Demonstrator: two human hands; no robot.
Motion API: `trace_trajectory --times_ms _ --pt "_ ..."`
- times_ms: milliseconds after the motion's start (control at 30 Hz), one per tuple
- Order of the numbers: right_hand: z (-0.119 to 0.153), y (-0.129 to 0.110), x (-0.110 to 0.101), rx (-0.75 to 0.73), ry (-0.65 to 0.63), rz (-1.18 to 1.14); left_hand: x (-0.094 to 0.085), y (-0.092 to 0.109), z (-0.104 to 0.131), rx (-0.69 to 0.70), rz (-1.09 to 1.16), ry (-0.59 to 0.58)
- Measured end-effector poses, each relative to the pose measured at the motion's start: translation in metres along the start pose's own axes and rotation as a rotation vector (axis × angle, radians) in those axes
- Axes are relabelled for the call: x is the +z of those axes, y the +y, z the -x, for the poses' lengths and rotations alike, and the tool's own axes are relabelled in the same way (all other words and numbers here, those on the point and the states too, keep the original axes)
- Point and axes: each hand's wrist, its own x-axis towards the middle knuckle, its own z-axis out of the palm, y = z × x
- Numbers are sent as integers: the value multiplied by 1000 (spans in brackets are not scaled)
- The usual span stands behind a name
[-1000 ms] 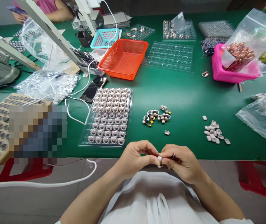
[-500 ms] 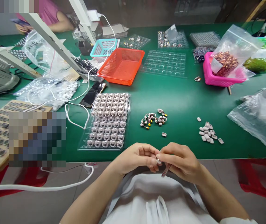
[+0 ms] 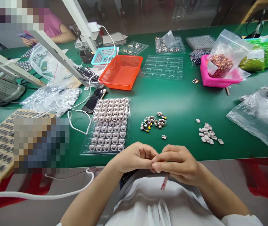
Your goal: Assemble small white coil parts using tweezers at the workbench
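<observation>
My left hand (image 3: 143,157) is closed in a pinch in front of my body, near the table's edge. My right hand (image 3: 179,163) meets it fingertip to fingertip, hiding whatever small piece lies between them. Out of the right hand's underside hangs a thin flat strip (image 3: 164,182) with red marks. Just beyond the hands lies a small pale cap (image 3: 164,137), hollow side up. Behind it is a cluster of small wired parts (image 3: 148,123) with yellow bits. Similar pale caps (image 3: 206,134) lie in a loose pile to the right.
Left of the hands stands a clear tray (image 3: 109,125) filled with rounded parts, with a phone (image 3: 94,100) behind it. Farther back are an orange basket (image 3: 122,83) and a pink basket (image 3: 220,82). A plastic bag (image 3: 260,116) lies at right. A person's arm (image 3: 64,35) shows far left.
My right fingers have closed over the small pale piece that showed between my fingertips. The strip hangs more steeply, and the camera view has shifted slightly.
</observation>
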Motion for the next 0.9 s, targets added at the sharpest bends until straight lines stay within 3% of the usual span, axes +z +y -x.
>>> trace_trajectory --times_ms 100,233,333,467,600,733,900 --pt "5 -2 -1 139 115 -128 9 4 6 196 -351 177" --pt "10 -6 -1 411 333 -160 22 5 18 556 -701 248" --pt "8 -11 -4 451 284 -171 26 3 22 733 -842 307" --pt "3 -13 -12 540 209 -165 26 -1 19 833 -961 414" --pt "-2 -9 -18 677 91 -233 26 -4 17 886 -977 429" --pt "-7 -4 -14 654 14 -259 27 -4 16 882 -958 428" --pt "-10 -2 -2 574 52 -247 28 -6 14 877 -927 451"
